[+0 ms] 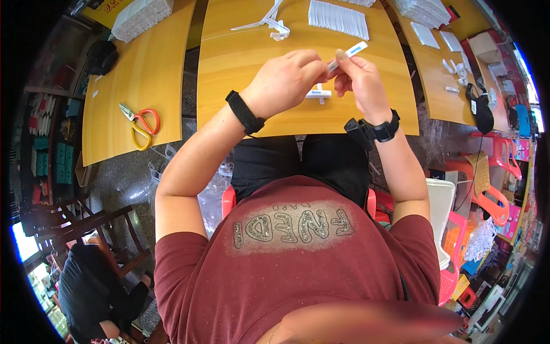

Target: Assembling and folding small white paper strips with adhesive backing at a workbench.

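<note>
A narrow white strip (356, 50) with blue print slants up to the right above the wooden table. My right hand (362, 80) pinches it between thumb and fingers, and its far end sticks out past the thumb. At the strip's lower end, the fingers of my left hand (289, 80) are closed together; their tips hide that end. Below both hands, a second white piece with blue print (318, 93) lies across a short white strip near the table's front edge. Black bands circle both wrists.
Loose white strips (275, 24) lie at the back of the table (240, 63), beside a neat row of white strips (338, 20). Scissors (140, 123) with red and yellow handles rest on the left table. White stacks stand on both side tables. Another person (91, 292) is at lower left.
</note>
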### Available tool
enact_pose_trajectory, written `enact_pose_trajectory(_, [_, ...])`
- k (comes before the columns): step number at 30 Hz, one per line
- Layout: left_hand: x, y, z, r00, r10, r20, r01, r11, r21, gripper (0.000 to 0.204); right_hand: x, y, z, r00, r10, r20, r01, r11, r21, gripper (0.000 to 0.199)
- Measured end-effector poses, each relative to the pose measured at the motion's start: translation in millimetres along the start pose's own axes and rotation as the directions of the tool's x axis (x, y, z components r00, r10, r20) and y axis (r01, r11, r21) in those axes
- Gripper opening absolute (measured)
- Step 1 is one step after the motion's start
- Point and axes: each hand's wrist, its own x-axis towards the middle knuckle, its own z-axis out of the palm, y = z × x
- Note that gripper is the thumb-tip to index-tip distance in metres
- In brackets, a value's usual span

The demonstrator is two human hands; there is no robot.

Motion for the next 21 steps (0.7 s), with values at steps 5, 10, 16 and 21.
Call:
enact_pose_trajectory(5, [-6, -10, 16, 0.955, -0.261, -0.143, 0.219, 0.942, -0.256, 0.012, 19, 9, -20, 0.974, -0.109, -0.197, 0.118, 0.992, 0.035, 0.034])
enact_pose_trajectory(10, [-10, -14, 40, 0.733, -0.680, -0.001, 0.508, 0.549, -0.664, 0.015, 28, 9, -17, 0.968, -0.094, -0.233, 0.140, 0.972, 0.186, 0.028])
enact_pose_trajectory(16, [-19, -30, 29, 0.634, -0.773, 0.012, 0.403, 0.317, -0.859, 0.014, 69, 42, -103, 0.918, -0.047, -0.394, 0.266, 0.810, 0.523, 0.021])
enact_pose_trajectory(21, [-42, -74, 26, 0.409, -0.848, 0.338, 0.563, -0.057, -0.824, 0.019, 45, 25, -84, 0.982, -0.060, -0.177, 0.123, 0.920, 0.372, 0.021])
